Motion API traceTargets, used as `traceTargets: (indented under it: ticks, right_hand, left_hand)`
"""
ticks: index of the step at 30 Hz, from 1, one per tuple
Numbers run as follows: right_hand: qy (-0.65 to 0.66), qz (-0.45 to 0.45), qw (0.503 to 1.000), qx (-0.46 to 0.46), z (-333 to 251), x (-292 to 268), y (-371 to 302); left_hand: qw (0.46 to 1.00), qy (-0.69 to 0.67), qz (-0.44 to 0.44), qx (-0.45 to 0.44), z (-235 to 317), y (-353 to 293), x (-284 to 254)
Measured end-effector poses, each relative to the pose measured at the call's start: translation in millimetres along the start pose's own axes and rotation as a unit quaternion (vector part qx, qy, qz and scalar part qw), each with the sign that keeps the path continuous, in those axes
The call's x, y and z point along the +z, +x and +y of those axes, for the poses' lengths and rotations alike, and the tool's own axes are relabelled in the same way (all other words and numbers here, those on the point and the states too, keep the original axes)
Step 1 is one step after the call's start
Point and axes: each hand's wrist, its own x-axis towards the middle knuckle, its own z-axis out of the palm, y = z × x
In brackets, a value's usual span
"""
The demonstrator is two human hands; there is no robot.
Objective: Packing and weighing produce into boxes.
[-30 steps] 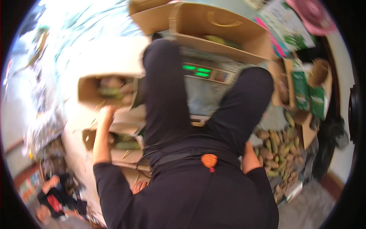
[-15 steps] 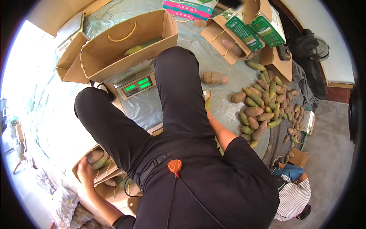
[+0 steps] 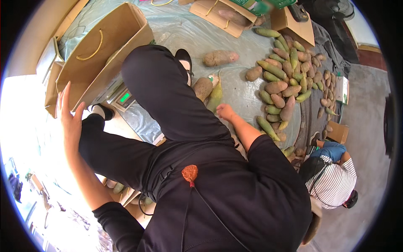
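My left hand is open with its fingers spread, beside the near left corner of a long cardboard box that has a yellow cord handle. The box sits on a digital scale with a lit green display, partly hidden by my leg. My right hand is closed, its fingers curled, just beside the lower end of a green radish. The inside of that hand is hidden. A brown, soil-covered root lies left of the radish, and a larger brown root lies farther off.
A heap of green and reddish-brown roots covers the right side of the plastic sheet. Smaller cartons with roots stand by my left hip. A person in a striped shirt sits at the right. Another open box lies at the back.
My left hand has left the carton by my hip and moved forward to the long box. My right hand has come out from behind my thigh. The whole view has shifted and turned.
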Motion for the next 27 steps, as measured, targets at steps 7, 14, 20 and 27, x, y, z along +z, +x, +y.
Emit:
traceTargets:
  ticks: [7, 14, 20, 27]
  right_hand:
    - [0.003, 0.026, 0.999, 0.048, 25, -8, 9]
    - [0.006, 0.075, 0.996, -0.055, -23, -7, 45]
    - [0.336, 0.171, 0.926, 0.03, -108, -27, 94]
    - [0.479, 0.259, 0.83, 0.119, -169, -65, 145]
  left_hand:
    - [0.997, 0.036, -0.064, -0.018, -37, 32, 54]
    - [0.992, 0.029, -0.099, -0.073, -22, 34, 63]
    - [0.989, 0.04, -0.105, -0.096, -10, 37, 62]
    - [0.987, 0.057, -0.113, -0.098, -8, 40, 61]
